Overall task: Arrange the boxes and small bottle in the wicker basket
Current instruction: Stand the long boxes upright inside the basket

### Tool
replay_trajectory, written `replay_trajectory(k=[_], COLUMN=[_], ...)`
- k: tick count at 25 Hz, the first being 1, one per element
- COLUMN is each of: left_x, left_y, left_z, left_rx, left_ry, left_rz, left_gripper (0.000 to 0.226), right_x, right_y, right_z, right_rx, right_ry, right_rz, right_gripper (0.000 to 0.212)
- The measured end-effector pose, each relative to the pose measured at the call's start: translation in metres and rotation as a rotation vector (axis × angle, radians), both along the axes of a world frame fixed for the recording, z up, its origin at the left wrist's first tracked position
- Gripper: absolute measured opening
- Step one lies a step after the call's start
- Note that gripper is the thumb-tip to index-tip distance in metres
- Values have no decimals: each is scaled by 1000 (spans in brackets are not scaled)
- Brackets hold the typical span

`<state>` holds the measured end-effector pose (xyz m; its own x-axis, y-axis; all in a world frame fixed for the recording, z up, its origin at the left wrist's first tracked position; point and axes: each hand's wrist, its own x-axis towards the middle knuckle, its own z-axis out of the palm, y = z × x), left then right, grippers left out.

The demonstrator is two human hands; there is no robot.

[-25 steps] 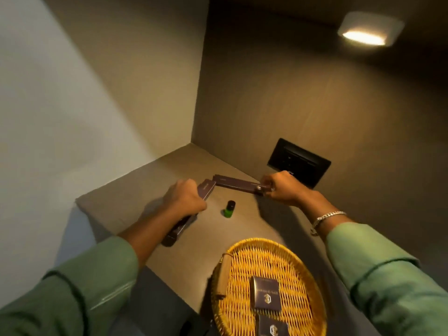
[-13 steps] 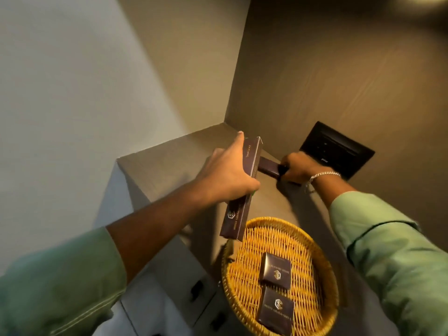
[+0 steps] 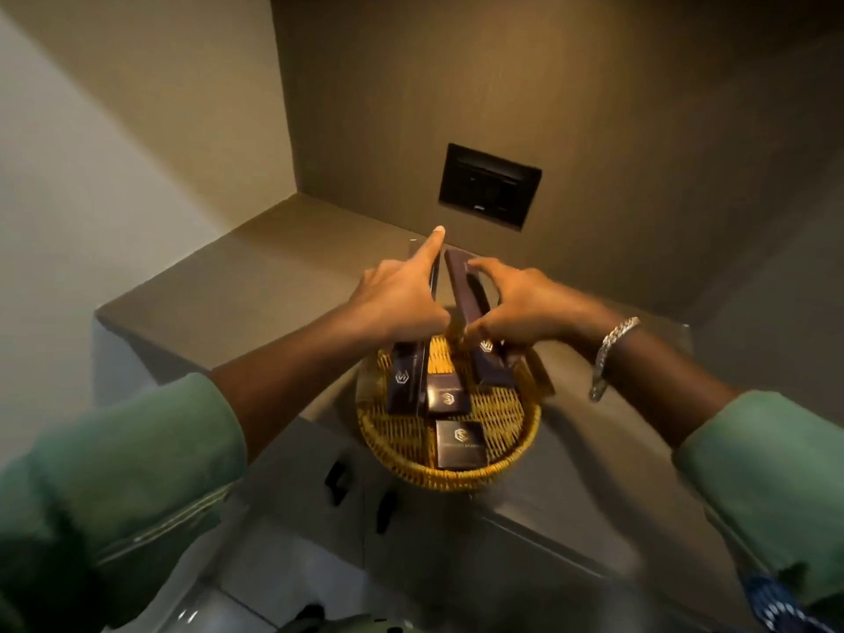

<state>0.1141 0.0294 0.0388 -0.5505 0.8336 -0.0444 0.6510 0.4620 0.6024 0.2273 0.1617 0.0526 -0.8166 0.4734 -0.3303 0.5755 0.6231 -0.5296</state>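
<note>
Wicker basket (image 3: 495,466): is sitting on the desk (image 3: 255,285) near its front edge, round, yellow weave showing between the boxes.
Small boxes: two dark square ones are lying flat inside the basket; the nearer box (image 3: 460,444) is resting by the front rim, the farther box (image 3: 447,397) is lying just behind it, each showing a pale emblem.
Left long box (image 3: 408,376): is being held over the left part of the basket, lower end dipping inside the rim beside the farther square box, upper end rising toward the back wall.
Right long box (image 3: 470,308): is being held over the right part of the basket, slanting the same way, its lower end reaching down just beside the farther square box; whether it is touching the weave, I cannot tell.
Left hand (image 3: 397,299): fingers are gripping the left long box along its side, forefinger stretching straight up its edge.
Right hand (image 3: 525,303): fingers are grasping the right long box, thumb below and fingertips pressing on top; a silver bracelet (image 3: 609,349) is hanging at the wrist.
Sleeves: green cuffs are showing on both forearms.
Small bottle: is not showing anywhere here.
Wall panel (image 3: 489,185): a black plate is sitting on the back wall above the desk.
Cabinet front: dark handles (image 3: 337,482) are showing below the desk edge.
</note>
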Motion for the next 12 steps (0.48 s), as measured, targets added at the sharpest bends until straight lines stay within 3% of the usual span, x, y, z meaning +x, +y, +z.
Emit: replay_trajectory(k=[8, 12], left_x=[14, 13], left_y=[11, 18], left_z=[-27, -25], left_rx=[-247, -341], left_ry=[125, 121], left_rz=[76, 74], left_gripper=[104, 103], right_x=[20, 17], right_y=[-41, -47], right_z=[-38, -37], right_rx=[461, 652], right_ry=[-107, -203], right_rz=[10, 61], right_gripper=[69, 41])
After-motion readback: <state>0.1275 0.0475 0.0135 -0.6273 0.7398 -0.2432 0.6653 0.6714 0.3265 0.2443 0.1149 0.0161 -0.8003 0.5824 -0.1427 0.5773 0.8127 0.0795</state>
